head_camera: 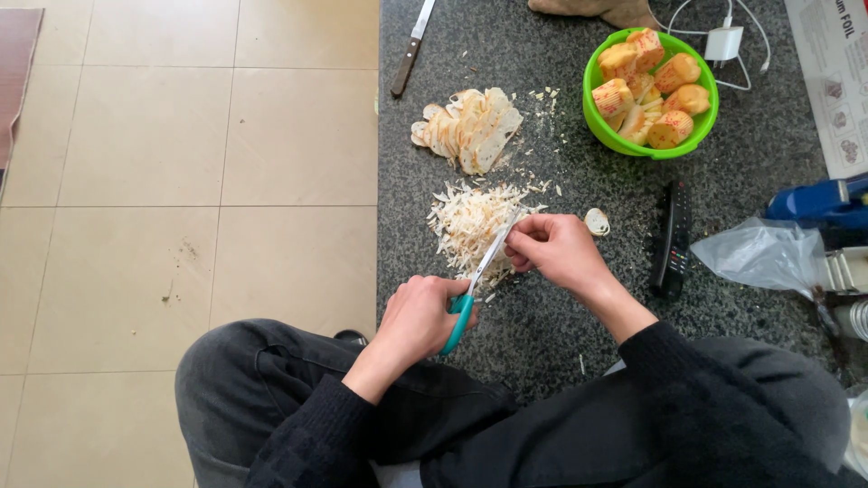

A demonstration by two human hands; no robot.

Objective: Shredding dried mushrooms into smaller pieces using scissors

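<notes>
Over pale shreds [470, 221], teal-handled steel scissors [470, 289]

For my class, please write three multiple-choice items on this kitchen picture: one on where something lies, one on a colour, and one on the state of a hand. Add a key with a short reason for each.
1. Where does the knife lie?
A. in the bowl
B. on the dark counter, beyond the stack of slices
C. on the tiled floor

2. What colour is the bowl of pale chunks?
A. green
B. red
C. white

3. What is the left hand doing?
A. resting flat and empty
B. lifting the bowl
C. gripping the scissors

Key: B, the knife sits on the counter past the slices. A, the rim is bright green. C, the hand closes round the teal handles of the scissors, while the right hand pinches a slice at the blades.
</notes>
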